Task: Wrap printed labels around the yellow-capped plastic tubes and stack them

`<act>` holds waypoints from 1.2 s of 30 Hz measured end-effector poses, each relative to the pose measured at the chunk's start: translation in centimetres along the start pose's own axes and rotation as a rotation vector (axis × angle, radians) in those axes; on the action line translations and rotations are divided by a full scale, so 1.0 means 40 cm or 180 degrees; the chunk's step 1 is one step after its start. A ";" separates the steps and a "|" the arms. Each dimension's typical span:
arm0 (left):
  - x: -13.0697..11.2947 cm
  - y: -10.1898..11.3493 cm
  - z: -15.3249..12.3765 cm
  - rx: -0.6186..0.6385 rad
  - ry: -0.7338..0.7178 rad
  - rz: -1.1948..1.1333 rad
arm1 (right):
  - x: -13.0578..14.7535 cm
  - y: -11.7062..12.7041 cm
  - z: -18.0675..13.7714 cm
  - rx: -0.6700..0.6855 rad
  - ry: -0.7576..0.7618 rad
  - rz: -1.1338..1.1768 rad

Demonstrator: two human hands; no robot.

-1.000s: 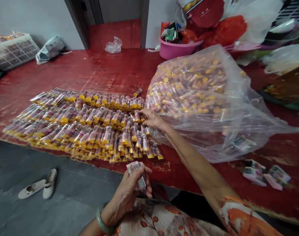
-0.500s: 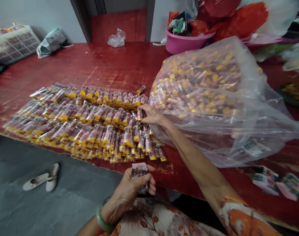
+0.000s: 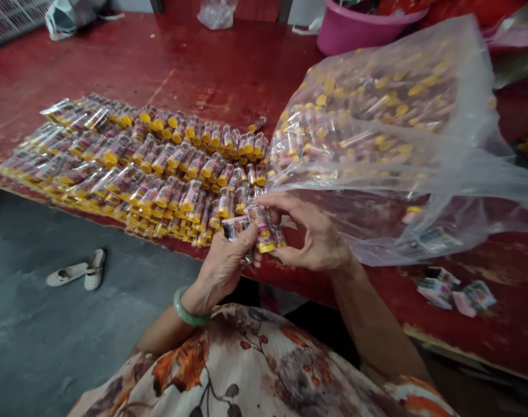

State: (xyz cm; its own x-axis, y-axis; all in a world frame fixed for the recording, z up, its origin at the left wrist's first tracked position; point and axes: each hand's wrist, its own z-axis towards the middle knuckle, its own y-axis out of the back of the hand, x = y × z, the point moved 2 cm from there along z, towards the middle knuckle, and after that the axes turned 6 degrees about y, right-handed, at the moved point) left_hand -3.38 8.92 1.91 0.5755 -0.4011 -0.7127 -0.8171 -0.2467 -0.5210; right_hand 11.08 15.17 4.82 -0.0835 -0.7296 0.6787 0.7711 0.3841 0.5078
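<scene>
My left hand (image 3: pixel 229 255) is closed on a small stack of printed cards (image 3: pixel 235 227), its thumb lying over them and touching the edge of a small tube. That clear tube with a yellow cap (image 3: pixel 266 231) sits between the curled forefinger and thumb of my right hand (image 3: pixel 318 237), cap end down, with a printed card showing at its front. Just beyond both hands, rows of similar yellow-capped tubes (image 3: pixel 159 159) lie stacked in layers on the red table (image 3: pixel 203 63).
A big clear plastic bag (image 3: pixel 377 139) full of yellow-capped tubes lies at the right. Two card bundles (image 3: pixel 437 288) rest near the table's right front. A pink basin (image 3: pixel 359 29) and a crumpled plastic bag (image 3: pixel 217 13) stand behind. White shoes (image 3: pixel 94 269) are on the floor.
My right hand has come back from the tube rows toward my left hand, bringing a tube with it. My left hand has risen slightly, and the view has tilted down.
</scene>
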 end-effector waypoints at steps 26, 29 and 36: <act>0.080 -0.057 -0.048 0.0077 0.0209 0.0090 | 0.069 -0.068 -0.204 -0.1389 0.0180 -0.0903; 0.085 -0.059 -0.049 0.0157 0.0206 0.0046 | 0.068 -0.078 -0.216 -0.1456 0.0177 -0.1004; 0.108 -0.052 -0.046 0.0182 0.0305 0.0034 | 0.067 -0.087 -0.235 -0.1499 0.0157 -0.1013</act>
State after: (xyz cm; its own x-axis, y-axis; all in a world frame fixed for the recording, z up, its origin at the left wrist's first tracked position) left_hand 0.75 6.06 0.78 0.5587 -0.4865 -0.6717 -0.8184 -0.1923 -0.5415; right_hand 14.11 6.55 -0.14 -0.3370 -0.7979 0.4997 0.9119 -0.1445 0.3842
